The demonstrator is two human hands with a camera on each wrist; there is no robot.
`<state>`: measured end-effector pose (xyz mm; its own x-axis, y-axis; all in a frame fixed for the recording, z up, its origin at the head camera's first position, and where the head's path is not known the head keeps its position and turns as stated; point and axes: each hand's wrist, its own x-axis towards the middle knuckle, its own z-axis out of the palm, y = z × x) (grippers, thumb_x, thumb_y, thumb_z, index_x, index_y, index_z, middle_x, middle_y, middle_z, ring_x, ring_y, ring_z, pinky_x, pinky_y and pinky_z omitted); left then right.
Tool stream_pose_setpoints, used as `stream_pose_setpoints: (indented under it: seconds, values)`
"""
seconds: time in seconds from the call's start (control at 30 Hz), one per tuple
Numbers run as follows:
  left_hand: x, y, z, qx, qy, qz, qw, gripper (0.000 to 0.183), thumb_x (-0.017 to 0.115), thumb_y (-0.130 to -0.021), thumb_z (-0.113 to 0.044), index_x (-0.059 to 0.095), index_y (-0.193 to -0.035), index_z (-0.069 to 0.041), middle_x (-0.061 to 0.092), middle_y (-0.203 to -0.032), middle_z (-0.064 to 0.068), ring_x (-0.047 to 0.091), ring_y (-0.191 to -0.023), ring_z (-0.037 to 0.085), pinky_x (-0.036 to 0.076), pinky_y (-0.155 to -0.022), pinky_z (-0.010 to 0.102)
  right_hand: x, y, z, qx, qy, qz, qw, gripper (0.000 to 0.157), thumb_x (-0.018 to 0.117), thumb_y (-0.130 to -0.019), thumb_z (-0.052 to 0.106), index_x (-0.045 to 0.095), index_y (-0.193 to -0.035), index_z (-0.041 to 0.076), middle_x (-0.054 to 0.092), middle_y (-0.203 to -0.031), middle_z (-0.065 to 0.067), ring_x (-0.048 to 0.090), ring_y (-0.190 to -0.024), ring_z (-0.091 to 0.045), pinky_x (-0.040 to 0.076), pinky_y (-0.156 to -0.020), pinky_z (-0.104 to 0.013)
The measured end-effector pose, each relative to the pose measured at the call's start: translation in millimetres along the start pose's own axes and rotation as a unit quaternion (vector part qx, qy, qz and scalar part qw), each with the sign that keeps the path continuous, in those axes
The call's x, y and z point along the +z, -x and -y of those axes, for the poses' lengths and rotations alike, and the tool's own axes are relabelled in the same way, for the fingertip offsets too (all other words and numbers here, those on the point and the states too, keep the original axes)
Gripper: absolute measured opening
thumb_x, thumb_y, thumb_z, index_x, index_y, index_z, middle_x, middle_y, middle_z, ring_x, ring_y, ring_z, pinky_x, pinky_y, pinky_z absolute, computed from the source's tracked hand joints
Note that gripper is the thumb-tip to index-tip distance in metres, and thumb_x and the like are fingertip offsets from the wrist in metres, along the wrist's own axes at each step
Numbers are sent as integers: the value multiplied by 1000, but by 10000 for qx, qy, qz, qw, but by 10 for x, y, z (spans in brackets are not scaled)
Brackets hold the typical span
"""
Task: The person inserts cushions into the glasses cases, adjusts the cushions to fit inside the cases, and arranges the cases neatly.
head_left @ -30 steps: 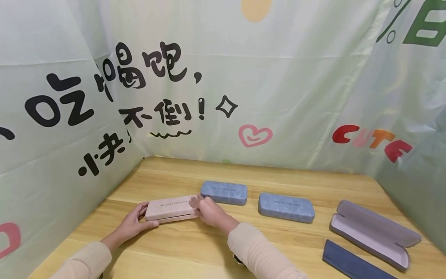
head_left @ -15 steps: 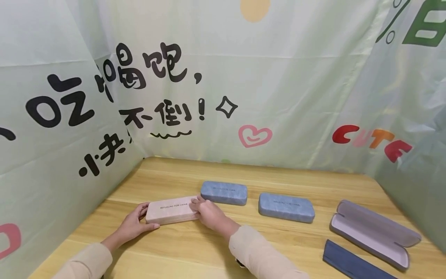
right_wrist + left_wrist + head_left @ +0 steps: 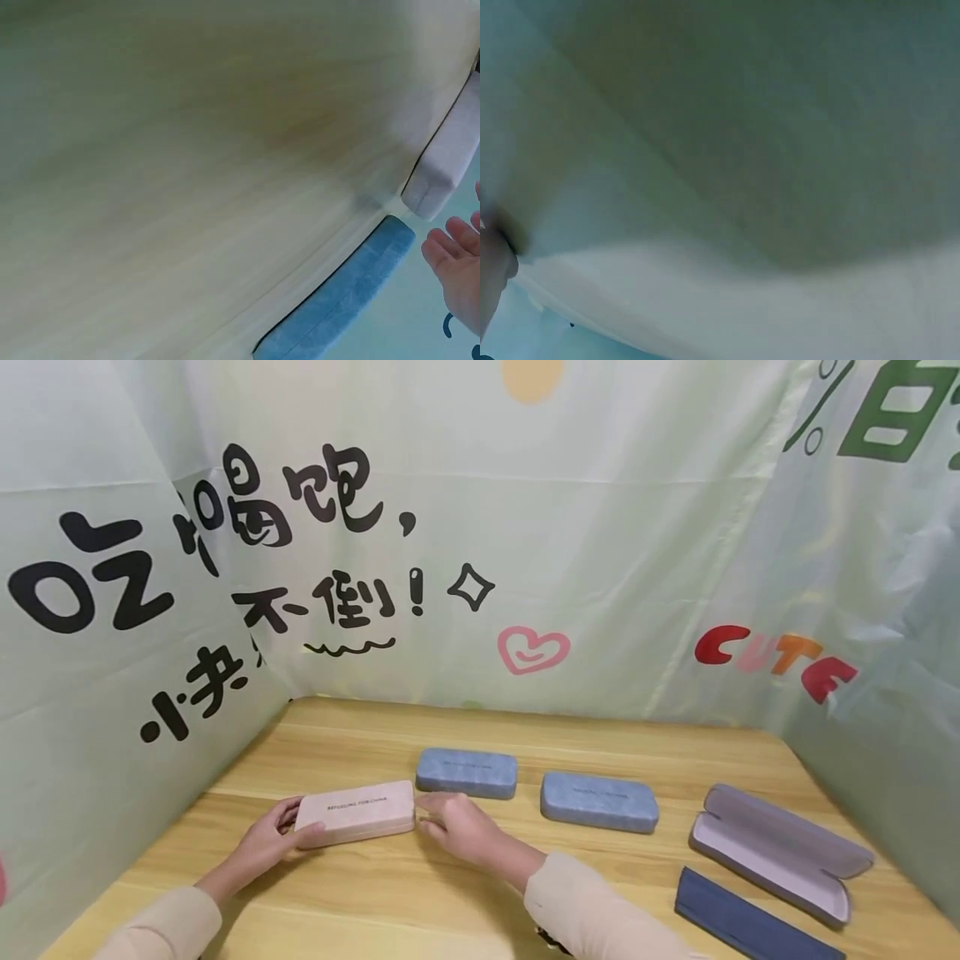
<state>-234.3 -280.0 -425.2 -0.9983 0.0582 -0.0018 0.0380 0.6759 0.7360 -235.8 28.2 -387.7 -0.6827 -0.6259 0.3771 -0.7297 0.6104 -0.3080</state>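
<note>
A closed pink glasses case (image 3: 360, 817) with small dark lettering lies on the table at the left. Its left end is held by my left hand (image 3: 262, 845), the thumb on the front edge and the fingers partly hidden behind. My right hand (image 3: 467, 831) is just off the right end, fingers loosely bent and nothing in them. The right wrist view shows a gap between the pink case (image 3: 442, 154) and the right hand (image 3: 461, 274). In the left wrist view only a bit of the left hand (image 3: 493, 274) appears at the edge.
Two closed blue glasses cases, one behind the right hand (image 3: 467, 774) and one further right (image 3: 600, 803), lie on the wooden table (image 3: 420, 910). At the right are an open grey-purple case (image 3: 772, 860) and a dark blue folded piece (image 3: 750, 914). Printed cloth walls surround the table.
The pink case's lid, slightly raised a second ago, has come down. My right hand has let go of its right end and drawn back slightly. The head view has shifted a little right.
</note>
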Motion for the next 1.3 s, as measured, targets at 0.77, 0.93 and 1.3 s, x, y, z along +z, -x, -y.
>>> stream_pose_setpoints:
  seconds: [0.77,0.93,1.3]
  values:
    - [372,298,-481,1371,-1173,-2073,9615,55,56,-90,-29,44,-128,8,34,-138,31,26,-125,51,16,-94,65,-447,776,-162,602,129,-448,9971,30,61,-88,13,64,-113,-3,65,-114,-17,59,-110,-32,50,-89,-43]
    - [479,338,-607,1887,-1325,-2100,9501,54,59,-87,-25,46,-128,7,33,-140,30,28,-124,50,16,-95,66,-519,900,-192,622,272,-589,9960,32,62,-87,12,63,-114,-4,62,-117,-22,58,-110,-37,49,-91,-46]
    - [801,527,-871,2262,-1679,-1681,9447,59,59,-87,-36,46,-132,1,33,-146,23,33,-128,42,22,-96,61,-608,1220,-209,823,661,-527,9930,41,64,-86,19,59,-121,-2,61,-121,-20,54,-115,-39,47,-92,-50]
